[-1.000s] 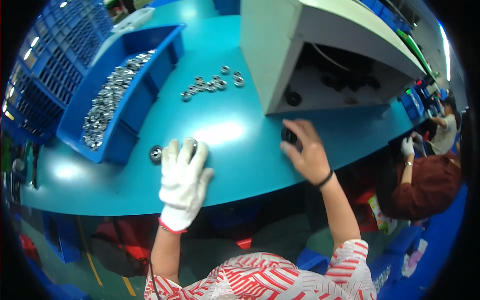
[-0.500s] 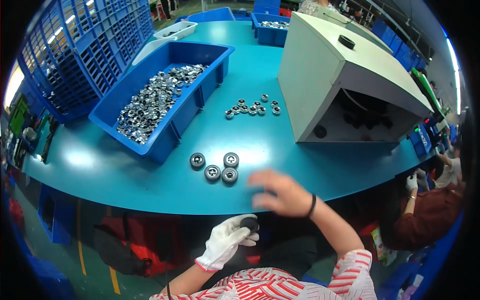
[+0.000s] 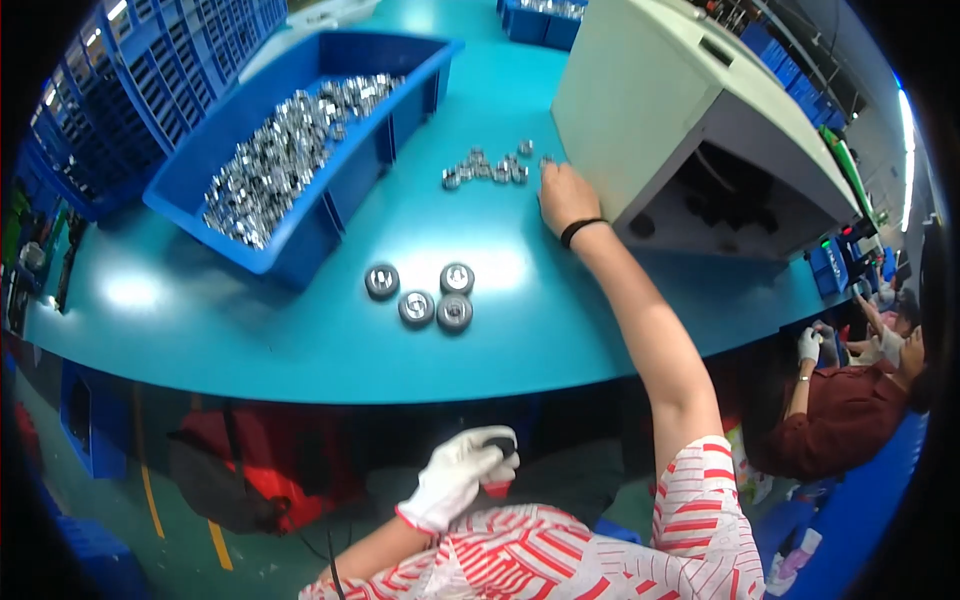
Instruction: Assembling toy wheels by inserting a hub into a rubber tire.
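My left hand (image 3: 455, 478), in a white glove with a red cuff edge, is closed on a black rubber tire (image 3: 499, 444) below the table's front edge. Bare and with a black band at the wrist, my right hand (image 3: 568, 198) reaches far over the table beside the pale box. Its fingers are curled down at the right end of a group of small chrome wheel hubs (image 3: 478, 165); what lies under the fingertips is hidden. Nearer to me on the table sit several finished-looking wheels (image 3: 416, 309), dark tires with chrome centres.
A blue bin (image 3: 335, 215) heaped with chrome hubs (image 3: 290, 140) stands left on the teal table (image 3: 300, 345). Behind it rises a blue slatted crate (image 3: 180, 70). At right is an open-fronted pale box (image 3: 640, 100) with dark pieces inside. A co-worker in a dark red top (image 3: 840, 420) sits at far right.
My right hand has moved from above the table's front edge up to the hubs beside the pale box. The view has tilted, so the table sits higher. My left hand still holds the tire.
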A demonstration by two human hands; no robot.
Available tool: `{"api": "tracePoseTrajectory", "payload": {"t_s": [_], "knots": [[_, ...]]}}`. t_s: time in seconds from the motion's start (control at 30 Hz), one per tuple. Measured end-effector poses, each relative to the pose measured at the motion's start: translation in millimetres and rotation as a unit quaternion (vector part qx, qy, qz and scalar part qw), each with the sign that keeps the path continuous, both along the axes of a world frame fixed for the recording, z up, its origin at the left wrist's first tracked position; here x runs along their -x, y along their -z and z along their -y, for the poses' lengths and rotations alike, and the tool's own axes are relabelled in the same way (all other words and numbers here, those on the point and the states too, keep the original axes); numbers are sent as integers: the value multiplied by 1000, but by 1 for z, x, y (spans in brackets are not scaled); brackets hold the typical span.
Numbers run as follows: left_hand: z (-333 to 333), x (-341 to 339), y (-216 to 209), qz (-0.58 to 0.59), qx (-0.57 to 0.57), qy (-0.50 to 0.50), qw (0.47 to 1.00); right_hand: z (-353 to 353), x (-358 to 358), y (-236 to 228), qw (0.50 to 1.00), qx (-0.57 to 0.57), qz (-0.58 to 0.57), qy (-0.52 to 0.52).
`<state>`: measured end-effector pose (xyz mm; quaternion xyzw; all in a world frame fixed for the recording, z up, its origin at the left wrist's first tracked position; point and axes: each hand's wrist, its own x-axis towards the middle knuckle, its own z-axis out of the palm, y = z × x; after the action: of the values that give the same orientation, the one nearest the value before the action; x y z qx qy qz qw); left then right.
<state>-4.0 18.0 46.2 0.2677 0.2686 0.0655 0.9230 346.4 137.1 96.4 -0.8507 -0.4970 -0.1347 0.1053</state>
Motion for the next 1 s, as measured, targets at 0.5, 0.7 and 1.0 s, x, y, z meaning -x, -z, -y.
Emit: {"api": "tracePoseTrajectory", "payload": {"t_s": [0.5,0.7,1.0], "knots": [[4,-18,-1,1,57,-57,997,239,174,9,683,-137,-716,-51],[14,-22,-7,15,118,-71,990,251,178,32,619,-160,-765,-73],[9,-15,-2,33,107,-75,991,244,184,44,624,-163,-763,-53]]}}
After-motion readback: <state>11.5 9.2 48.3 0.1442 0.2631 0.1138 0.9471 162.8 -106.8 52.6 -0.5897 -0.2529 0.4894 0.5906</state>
